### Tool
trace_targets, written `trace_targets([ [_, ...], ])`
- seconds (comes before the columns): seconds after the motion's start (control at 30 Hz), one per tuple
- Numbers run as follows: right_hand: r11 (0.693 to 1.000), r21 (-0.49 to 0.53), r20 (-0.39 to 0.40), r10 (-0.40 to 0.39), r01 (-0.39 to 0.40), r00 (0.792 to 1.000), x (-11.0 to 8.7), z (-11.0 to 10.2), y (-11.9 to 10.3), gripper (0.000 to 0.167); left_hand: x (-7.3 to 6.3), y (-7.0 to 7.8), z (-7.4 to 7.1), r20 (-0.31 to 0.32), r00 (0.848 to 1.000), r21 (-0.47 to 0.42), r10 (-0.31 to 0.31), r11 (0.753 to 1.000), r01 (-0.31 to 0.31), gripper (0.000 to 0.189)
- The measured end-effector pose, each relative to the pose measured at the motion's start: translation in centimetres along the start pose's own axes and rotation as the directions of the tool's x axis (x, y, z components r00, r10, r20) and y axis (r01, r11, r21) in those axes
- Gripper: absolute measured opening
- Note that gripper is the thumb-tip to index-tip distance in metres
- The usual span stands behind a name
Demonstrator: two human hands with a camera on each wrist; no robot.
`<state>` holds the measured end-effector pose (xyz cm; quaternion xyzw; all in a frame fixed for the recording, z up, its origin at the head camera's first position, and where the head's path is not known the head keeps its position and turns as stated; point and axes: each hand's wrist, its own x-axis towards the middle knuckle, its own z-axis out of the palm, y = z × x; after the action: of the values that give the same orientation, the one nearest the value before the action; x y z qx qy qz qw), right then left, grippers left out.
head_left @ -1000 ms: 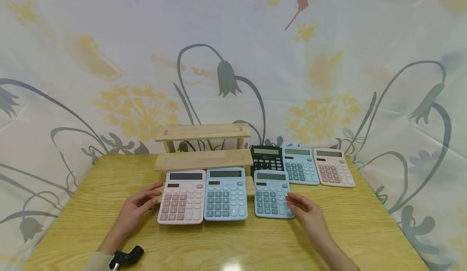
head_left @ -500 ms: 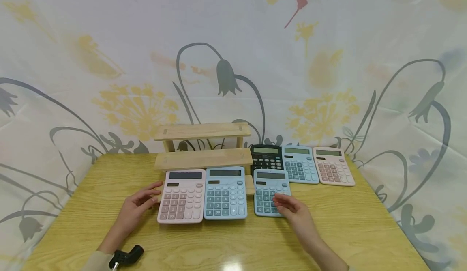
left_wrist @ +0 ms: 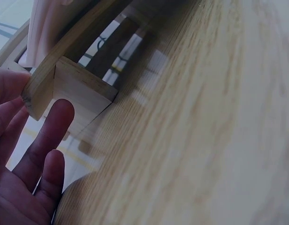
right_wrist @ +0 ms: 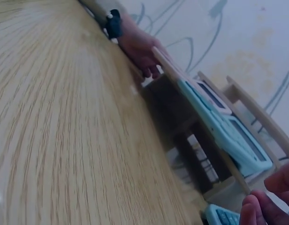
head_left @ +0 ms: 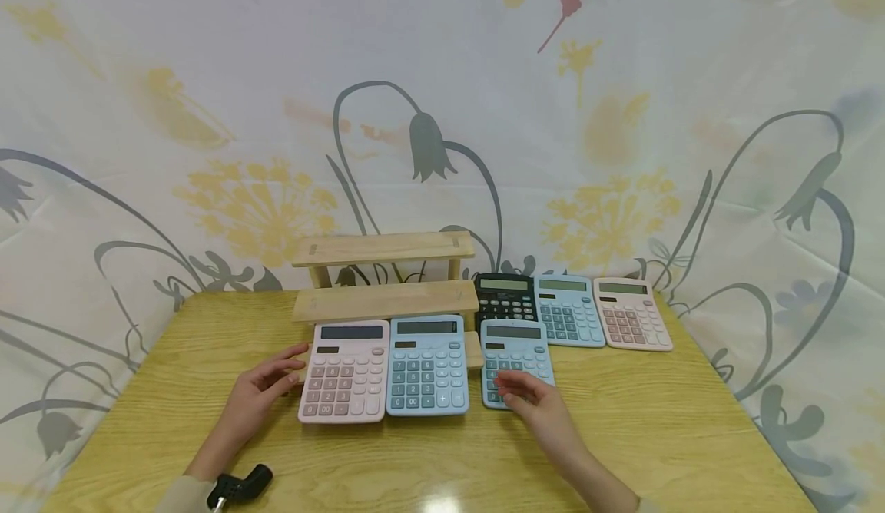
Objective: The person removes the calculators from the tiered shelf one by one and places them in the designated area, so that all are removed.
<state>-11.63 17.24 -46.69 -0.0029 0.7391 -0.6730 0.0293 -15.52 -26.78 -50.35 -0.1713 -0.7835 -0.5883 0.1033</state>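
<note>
My left hand (head_left: 261, 390) pinches the left end of the lowest tier of a wooden stepped rack (left_wrist: 43, 91), thumb and finger at the board's end. Its other fingers hang free beneath. Leaning on that tier are a pink calculator (head_left: 346, 375) and, side by side with it, a blue calculator (head_left: 429, 367). My right hand (head_left: 542, 413) hovers with loosely bent fingers over the lower part of another blue calculator (head_left: 515, 344) on the table, holding nothing. In the right wrist view, those fingers (right_wrist: 280, 180) are near the rack's right end.
Behind the right hand lie a black calculator (head_left: 506, 298), a blue calculator (head_left: 570, 313) and a pink calculator (head_left: 632, 317) in a row on the wooden table (head_left: 387, 471). The rack's upper tiers (head_left: 387, 248) carry nothing. A flower-patterned cloth (head_left: 442, 52) hangs behind the table.
My right hand has moved left from the right edge of the table's front blue calculator to over its lower keys. The left hand stays at the rack's end.
</note>
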Motion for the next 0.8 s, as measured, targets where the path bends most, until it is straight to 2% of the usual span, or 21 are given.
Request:
trace_targets([
  [0.47,0.998,-0.032,0.120,-0.053,0.057,0.991,0.0,1.8,0.2,0.032,0.0,0.1,0.0,0.001,1.000,0.003,0.002,1.000,-0.002,0.018],
  [0.8,0.995,-0.071,0.140,-0.061,0.072,0.988,0.1,2.6,0.4,0.030,0.0,0.0,0.0,0.000,1.000,-0.008,0.005,1.000,-0.005,0.018],
])
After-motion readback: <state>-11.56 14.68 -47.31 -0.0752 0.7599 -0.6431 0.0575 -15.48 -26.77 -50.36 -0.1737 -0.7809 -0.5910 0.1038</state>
